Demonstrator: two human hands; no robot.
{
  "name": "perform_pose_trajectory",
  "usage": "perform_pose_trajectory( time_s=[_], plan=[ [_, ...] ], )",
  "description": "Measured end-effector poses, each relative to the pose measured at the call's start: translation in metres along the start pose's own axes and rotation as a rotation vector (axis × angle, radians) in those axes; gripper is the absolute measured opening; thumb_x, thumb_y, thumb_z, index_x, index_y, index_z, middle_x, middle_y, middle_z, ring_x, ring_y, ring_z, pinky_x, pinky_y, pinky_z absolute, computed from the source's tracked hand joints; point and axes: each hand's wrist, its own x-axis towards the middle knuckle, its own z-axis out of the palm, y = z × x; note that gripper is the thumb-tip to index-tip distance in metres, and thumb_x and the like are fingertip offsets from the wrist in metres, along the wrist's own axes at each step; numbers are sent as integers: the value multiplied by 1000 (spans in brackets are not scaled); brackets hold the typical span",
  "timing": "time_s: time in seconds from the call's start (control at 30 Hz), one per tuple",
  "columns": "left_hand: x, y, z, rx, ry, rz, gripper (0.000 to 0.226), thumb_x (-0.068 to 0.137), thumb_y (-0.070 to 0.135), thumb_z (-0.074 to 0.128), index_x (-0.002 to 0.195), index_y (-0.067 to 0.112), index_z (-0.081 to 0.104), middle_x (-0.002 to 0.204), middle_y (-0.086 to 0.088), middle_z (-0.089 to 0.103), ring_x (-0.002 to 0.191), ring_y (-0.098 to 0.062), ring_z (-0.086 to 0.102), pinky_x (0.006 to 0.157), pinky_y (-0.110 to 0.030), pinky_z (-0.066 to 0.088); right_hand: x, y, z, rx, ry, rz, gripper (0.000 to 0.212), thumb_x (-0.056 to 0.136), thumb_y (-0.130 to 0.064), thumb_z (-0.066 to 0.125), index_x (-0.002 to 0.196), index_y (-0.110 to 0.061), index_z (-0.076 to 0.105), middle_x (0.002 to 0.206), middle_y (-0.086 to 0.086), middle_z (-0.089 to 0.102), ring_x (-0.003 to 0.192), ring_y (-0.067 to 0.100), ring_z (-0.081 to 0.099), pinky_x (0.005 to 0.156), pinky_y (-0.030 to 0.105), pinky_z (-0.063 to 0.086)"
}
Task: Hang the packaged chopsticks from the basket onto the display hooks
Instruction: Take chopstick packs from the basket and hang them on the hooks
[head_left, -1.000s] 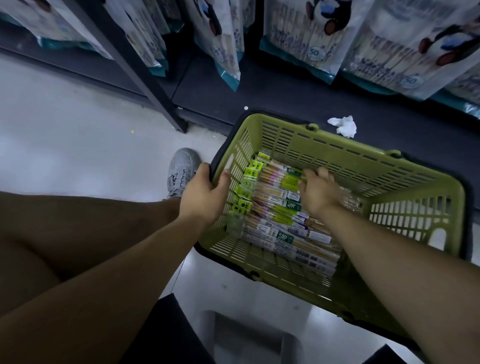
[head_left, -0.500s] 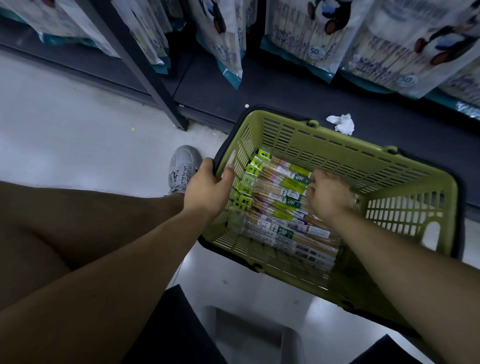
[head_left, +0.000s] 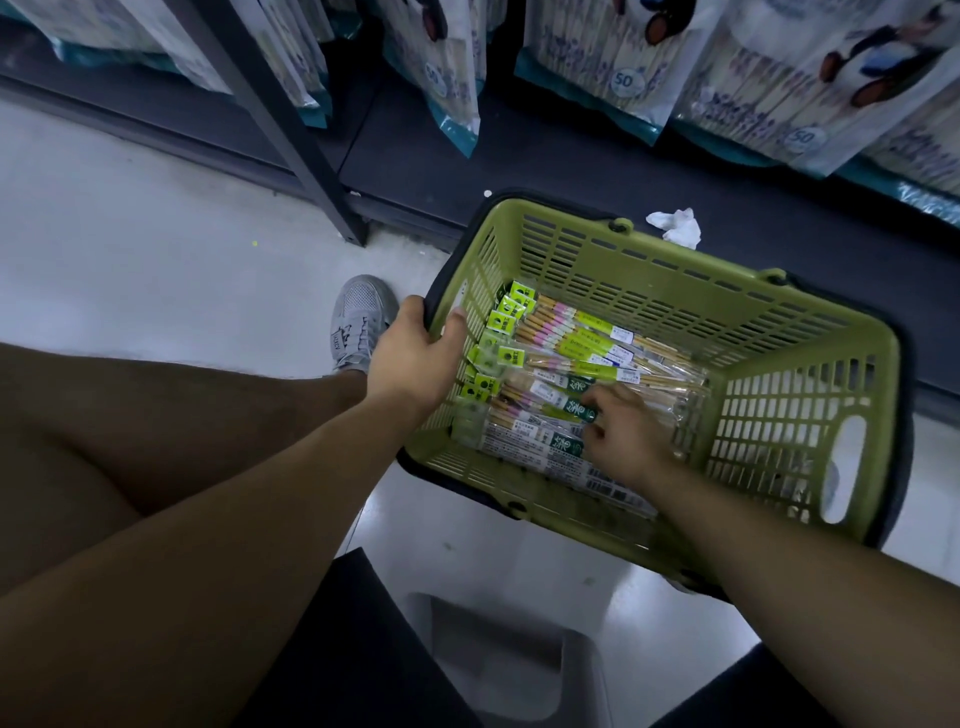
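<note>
tissue (head_left: 675, 227) on shelf (head_left: 519, 156) behind basket (head_left: 649, 270); shoe (head_left: 358, 322) near left hand (head_left: 415, 358)

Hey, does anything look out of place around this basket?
Yes: a crumpled white scrap lies on the dark bottom shelf just behind the green basket. It looks like litter, not stock.

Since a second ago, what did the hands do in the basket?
The right hand slid nearer across the chopstick packets, its fingers now on a dark-green-labelled one; a grip is unclear. The left hand still holds the basket rim; the basket stayed put.
</note>
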Motion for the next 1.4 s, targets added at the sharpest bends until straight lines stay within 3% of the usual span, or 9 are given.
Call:
perform_pose_trajectory(
  time_s=[0.17,0.37,0.5,0.67,0.87,1.03,1.13,1.27,1.4],
  plan=[
    [0,2,0,15,7,-1,35,102,49,51,104,15,53,87,-4,65,87,-33,67,81,-47,57,1,-2,6,-169,-92,-81,42,86,-51,71,117,-24,62,113,1,55,110,23,49,84,32,41],
    [-1,4,-1,13,-7,-13,37,102,49,50,106,13,53,94,-10,67,91,-37,66,86,-52,57,-7,-8,10,-299,-110,-165,71,76,-82,55,119,-26,58,111,-3,47,109,20,45,83,33,37],
    [-2,5,-2,10,-10,-20,36,102,49,51,107,13,53,92,-9,67,90,-36,66,86,-53,57,-4,-14,14,-322,-162,-130,72,79,-66,71,134,-25,51,128,2,51,120,23,45,96,36,41],
    [-2,4,-3,-10,-17,-26,36,101,50,51,106,14,54,93,-8,68,92,-36,67,87,-53,57,-1,-16,10,-280,-236,-153,48,89,-46,70,127,-22,55,123,3,52,118,26,49,89,34,39],
    [-2,3,-3,-10,-20,-17,33,100,49,51,106,17,54,90,-5,68,86,-30,67,86,-50,57,-12,-11,9,-370,-125,-248,72,81,-57,74,141,-24,50,126,3,48,118,23,43,96,38,40],
    [-3,1,-2,-3,-17,-12,31,101,47,52,106,17,54,87,-3,65,83,-28,65,84,-47,57,-11,-14,13,-412,-146,-175,68,85,-52,72,142,-24,48,130,4,51,122,24,45,99,37,39],
    [-3,1,-2,-7,-19,-11,31,101,46,52,107,16,55,88,-3,66,83,-27,65,85,-46,57,-8,-17,10,-338,-135,-135,48,92,-41,66,133,-20,53,126,5,54,120,25,48,92,33,41],
    [-2,1,-3,-11,-22,-15,31,101,45,52,109,15,55,92,-6,68,88,-29,66,85,-45,56,-5,-18,5,-315,-140,-78,55,89,-42,72,135,-20,52,126,5,55,119,27,51,90,34,43],
    [-3,2,-4,-5,-32,-26,30,101,45,52,109,16,55,92,-5,67,87,-28,66,81,-41,54,-5,-18,7,-347,-169,-81,41,89,-39,72,121,-20,57,119,6,59,113,28,56,78,33,39]
  ],
)
